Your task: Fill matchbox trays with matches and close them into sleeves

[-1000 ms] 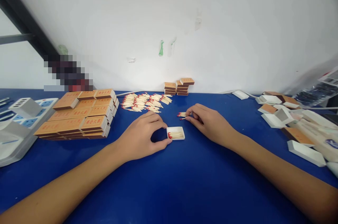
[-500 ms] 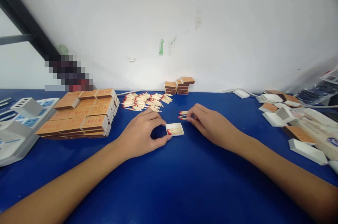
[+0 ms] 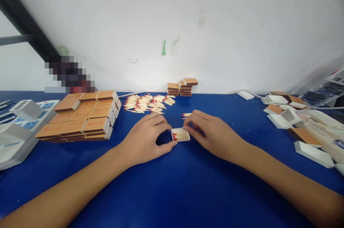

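The tray point(image 3: 177, 130) sits on the blue table point(image 3: 172, 185) between the two hands, open side up, with a layer of matches point(image 3: 181, 136) inside, their red heads towards its left end. At that end the left hand point(image 3: 146, 138) has it pinched, forefinger at the far corner and thumb at the near one, the other fingers bunched close together. At the tray's far right corner is the right hand point(image 3: 208, 127), its thumb and forefinger bent towards each other; whether a match is between them I cannot tell. Just beyond the tray a few loose matches point(image 3: 186, 115) lie partly behind the right hand's fingers. Further behind the tray and to its left spreads a heap of matches point(image 3: 146, 103), and straight behind it two small stacks of boxes point(image 3: 186, 89) stand by the wall point(image 3: 242, 34). Well left of the tray are a large pile of boxes point(image 3: 80, 115) and a power strip point(image 3: 25, 151); well right of it, empty trays point(image 3: 313, 154) and sleeves point(image 3: 305, 137) lie jumbled together
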`<state>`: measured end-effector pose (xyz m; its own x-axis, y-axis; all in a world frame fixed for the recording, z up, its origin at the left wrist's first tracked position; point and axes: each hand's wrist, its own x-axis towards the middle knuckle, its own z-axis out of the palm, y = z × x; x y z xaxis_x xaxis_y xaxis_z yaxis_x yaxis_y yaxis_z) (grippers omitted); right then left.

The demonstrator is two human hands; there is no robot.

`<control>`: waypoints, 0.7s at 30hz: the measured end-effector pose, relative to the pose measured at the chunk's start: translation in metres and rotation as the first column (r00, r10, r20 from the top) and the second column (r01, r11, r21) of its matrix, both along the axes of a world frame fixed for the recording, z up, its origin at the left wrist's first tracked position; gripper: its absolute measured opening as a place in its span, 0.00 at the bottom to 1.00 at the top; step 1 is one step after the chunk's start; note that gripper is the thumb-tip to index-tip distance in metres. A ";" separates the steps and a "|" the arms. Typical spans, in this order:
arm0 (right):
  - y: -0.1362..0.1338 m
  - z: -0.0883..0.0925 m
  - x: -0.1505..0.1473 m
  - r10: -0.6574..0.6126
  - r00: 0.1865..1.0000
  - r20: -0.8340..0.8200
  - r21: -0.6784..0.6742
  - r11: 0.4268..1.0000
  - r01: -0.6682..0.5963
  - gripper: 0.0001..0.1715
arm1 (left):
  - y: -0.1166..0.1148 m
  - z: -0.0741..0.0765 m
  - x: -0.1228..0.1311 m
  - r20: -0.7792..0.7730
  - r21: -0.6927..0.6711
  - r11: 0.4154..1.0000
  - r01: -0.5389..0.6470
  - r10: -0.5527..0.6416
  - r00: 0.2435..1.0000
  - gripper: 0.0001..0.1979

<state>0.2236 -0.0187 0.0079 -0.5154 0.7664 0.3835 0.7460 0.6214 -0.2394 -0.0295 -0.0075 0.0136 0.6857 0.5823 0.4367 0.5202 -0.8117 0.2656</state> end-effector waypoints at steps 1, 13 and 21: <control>0.004 0.000 0.005 -0.023 0.999 -0.036 -0.006 1.000 0.023 0.08 | 0.000 0.000 0.000 0.002 -0.005 1.000 0.000 0.000 1.000 0.11; 0.032 -0.016 0.025 -0.099 0.995 -0.024 -0.109 0.989 0.096 0.08 | 0.002 -0.001 -0.002 0.006 -0.002 1.000 -0.006 0.006 1.000 0.11; 0.032 -0.015 0.027 -0.125 0.991 0.057 -0.047 0.991 0.127 0.06 | 0.003 -0.002 -0.001 0.005 -0.003 1.000 0.006 -0.006 1.000 0.12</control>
